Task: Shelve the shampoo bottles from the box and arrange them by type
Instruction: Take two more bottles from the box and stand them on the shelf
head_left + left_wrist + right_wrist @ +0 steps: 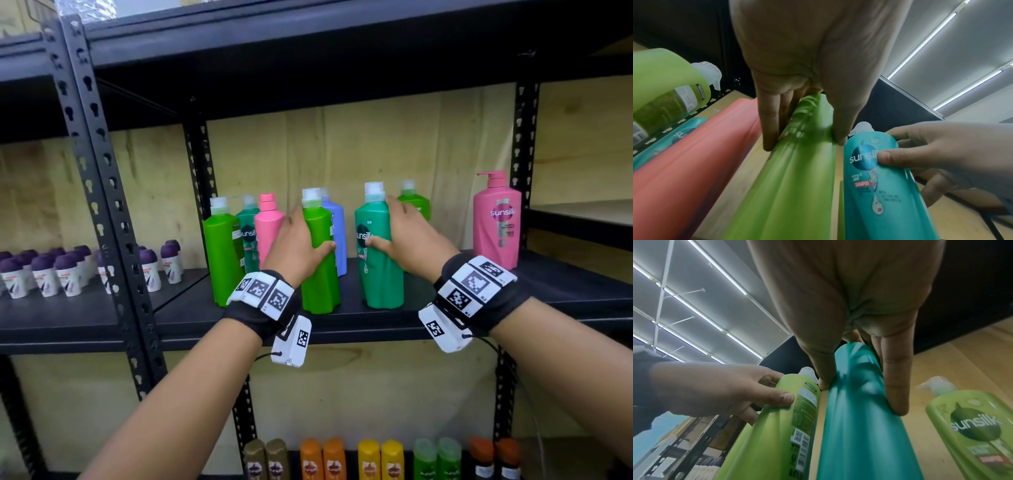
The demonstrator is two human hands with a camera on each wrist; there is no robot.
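Head view: on the black shelf (565, 291), my left hand (298, 246) grips a green bottle (320, 270) and my right hand (407, 236) grips a teal bottle (378, 270), both upright at the shelf's front edge. Left wrist view: fingers (769, 123) and thumb clamp the green bottle. Right wrist view: fingers (897, 386) and thumb clamp the teal bottle.

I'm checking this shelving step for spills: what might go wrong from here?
1. The left hand grips a green bottle standing near the shelf front edge; a slip might drop it.
2. The right hand holds the teal bottle close beside it; moving either may knock the other.
3. A blue bottle stands behind; pushing back could topple it.
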